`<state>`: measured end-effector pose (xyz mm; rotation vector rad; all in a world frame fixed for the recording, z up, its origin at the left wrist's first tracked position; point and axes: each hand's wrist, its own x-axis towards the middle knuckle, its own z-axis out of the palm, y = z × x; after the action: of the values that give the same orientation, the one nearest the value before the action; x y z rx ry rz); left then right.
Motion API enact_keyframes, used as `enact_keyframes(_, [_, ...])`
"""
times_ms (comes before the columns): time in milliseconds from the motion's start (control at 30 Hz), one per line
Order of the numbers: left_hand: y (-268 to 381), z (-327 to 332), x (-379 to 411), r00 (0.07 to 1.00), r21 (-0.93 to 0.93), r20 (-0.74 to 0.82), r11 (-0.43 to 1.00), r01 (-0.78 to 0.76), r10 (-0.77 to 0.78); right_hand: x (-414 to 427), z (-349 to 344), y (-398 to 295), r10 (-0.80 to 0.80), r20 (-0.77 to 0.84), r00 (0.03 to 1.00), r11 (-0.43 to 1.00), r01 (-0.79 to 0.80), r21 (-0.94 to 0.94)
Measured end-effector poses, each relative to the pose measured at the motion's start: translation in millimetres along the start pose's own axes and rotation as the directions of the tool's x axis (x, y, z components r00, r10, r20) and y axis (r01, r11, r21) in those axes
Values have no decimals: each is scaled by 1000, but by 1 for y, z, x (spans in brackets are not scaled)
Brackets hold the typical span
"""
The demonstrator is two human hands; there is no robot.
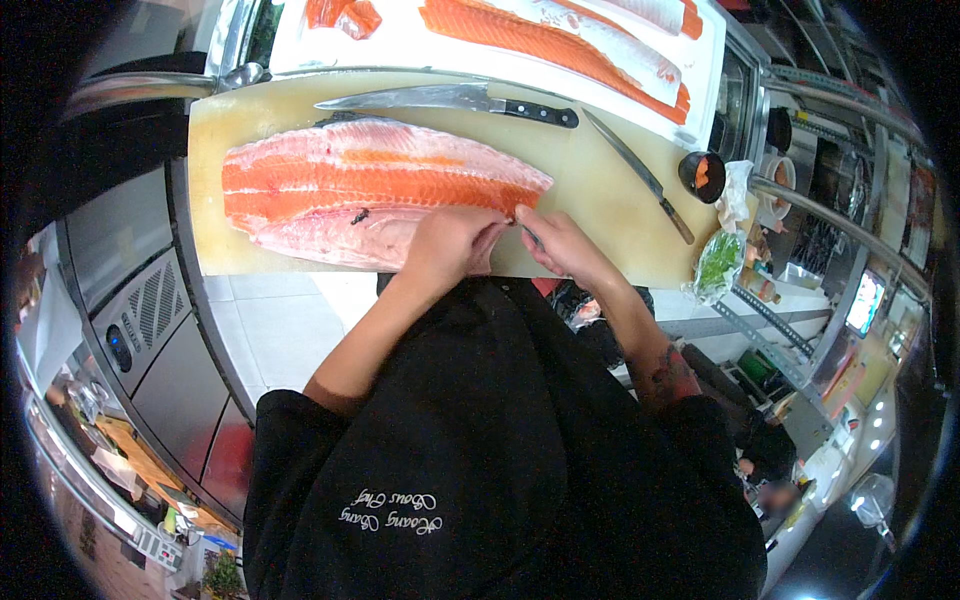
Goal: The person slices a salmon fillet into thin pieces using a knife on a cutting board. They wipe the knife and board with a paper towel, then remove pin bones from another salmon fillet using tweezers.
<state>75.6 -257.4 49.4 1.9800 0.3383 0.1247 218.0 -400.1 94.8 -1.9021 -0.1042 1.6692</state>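
Observation:
A large salmon fillet (337,187) lies flesh side up on a pale cutting board (600,217), its narrower end to the right. My left hand (454,236) bends over the lower right edge of the fish, fingertips pinched on the pale belly part. Close beside it, my right hand (555,240) grips a small tool with a dark handle, its tip at the fillet's edge; the tool's kind cannot be made out. A chef's knife (450,97) with a black riveted handle lies above the fillet. A slimmer knife (630,161) with a wooden handle lies slantwise to the right.
Beyond the board, a white tray (397,49) holds several salmon fillets and pieces. On the right stand a dark bowl (702,177) with an orange piece inside and a plastic-wrapped bundle of greens (720,262). A metal rail (847,221) runs past them. Another person (769,450) is far off, lower right.

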Motion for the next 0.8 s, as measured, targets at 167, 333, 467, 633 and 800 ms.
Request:
enact_keyframes(167, [-8, -29, -12, 993, 28, -117, 999, -30, 33, 32, 5, 3, 78, -40, 996, 991, -73, 109])
enact_keyframes(333, [-16, -23, -7, 978, 26, -101, 983, -181, 182, 40, 8, -5, 70, -102, 992, 995, -62, 75])
enact_keyframes(467, [-26, 10, -4, 957, 196, 138, 940, -280, 256, 45, 9, 15, 27, -172, 985, 999, -31, -23])
enact_keyframes(633, [-29, 15, -10, 963, 191, 125, 947, -259, 239, 30, 14, 22, 12, -191, 982, 999, -21, -47])
enact_keyframes(800, [-23, 11, -7, 961, 199, 127, 943, -266, 244, 31, 10, 38, -5, -134, 991, 1000, 9, 27])
